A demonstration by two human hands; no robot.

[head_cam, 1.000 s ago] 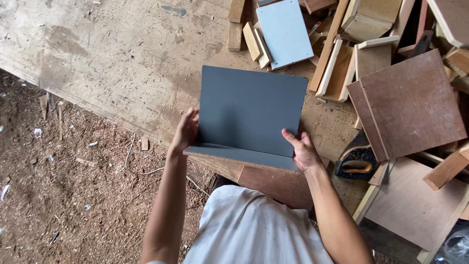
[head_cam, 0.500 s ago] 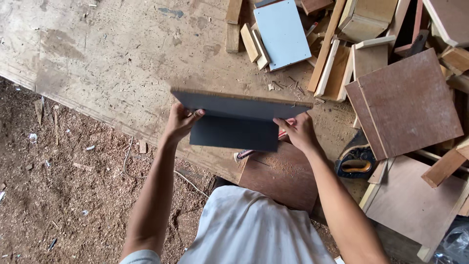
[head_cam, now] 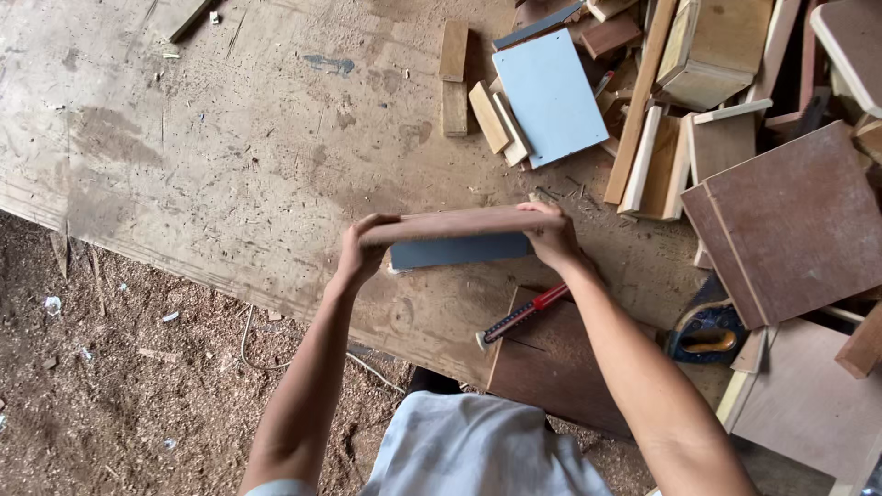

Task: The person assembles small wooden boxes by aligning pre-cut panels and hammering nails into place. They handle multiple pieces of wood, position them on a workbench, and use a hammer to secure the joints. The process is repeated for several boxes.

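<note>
Both hands hold a flat board (head_cam: 459, 237) over the plywood workbench (head_cam: 239, 156). The board is tipped nearly edge-on: its brown face shows on top and its grey-blue face below. My left hand (head_cam: 360, 250) grips the board's left end and my right hand (head_cam: 551, 234) grips its right end. Just under the board, by my right wrist, a red and black utility knife (head_cam: 517, 315) lies on a dark brown panel (head_cam: 551, 363).
A light blue panel (head_cam: 549, 96) and several wood offcuts (head_cam: 478, 101) lie at the bench's far side. A large brown board (head_cam: 795, 220) and stacked scraps fill the right. A hand plane (head_cam: 707, 335) sits at the right. Sawdust covers the floor (head_cam: 101, 386) on the left.
The board has been turned over away from me: its grey-blue face, fully visible a second ago, now points down and the brown face is up. Both hands kept their grip.
</note>
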